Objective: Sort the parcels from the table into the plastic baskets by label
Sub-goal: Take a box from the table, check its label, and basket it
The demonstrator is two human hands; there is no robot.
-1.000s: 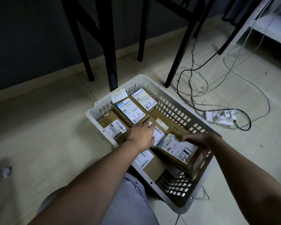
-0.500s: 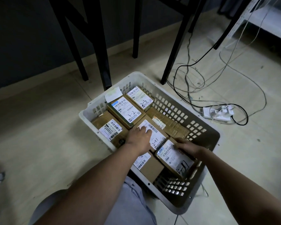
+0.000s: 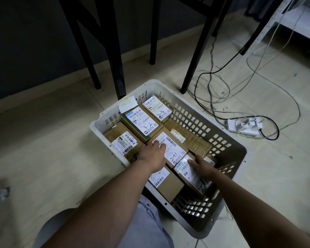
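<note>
A white plastic basket [image 3: 97, 125] stands on the floor in front of me and holds several brown parcels with white labels. Handwritten marks read 3-2 on one parcel [image 3: 141, 122], 2-3 on a second [image 3: 157, 109] and 2-1 on a third [image 3: 174, 151]. My left hand [image 3: 150, 156] rests on the near-left part of the 2-1 parcel, fingertips on its label. My right hand [image 3: 200, 164] lies flat on a parcel [image 3: 191, 178] at the basket's near right, pressing on its label. Another parcel [image 3: 168, 185] lies between my forearms.
Black table and chair legs [image 3: 115, 51] stand just behind the basket. A power strip [image 3: 243, 125] with tangled cables lies on the tiled floor to the right. A white paper slip [image 3: 127, 103] leans in the basket's far corner. My knee [image 3: 145, 221] is against the near wall.
The parcel under my right hand went from tilted and gripped at its edge to lying flat in the basket. My left hand slid back, uncovering the 2-1 label.
</note>
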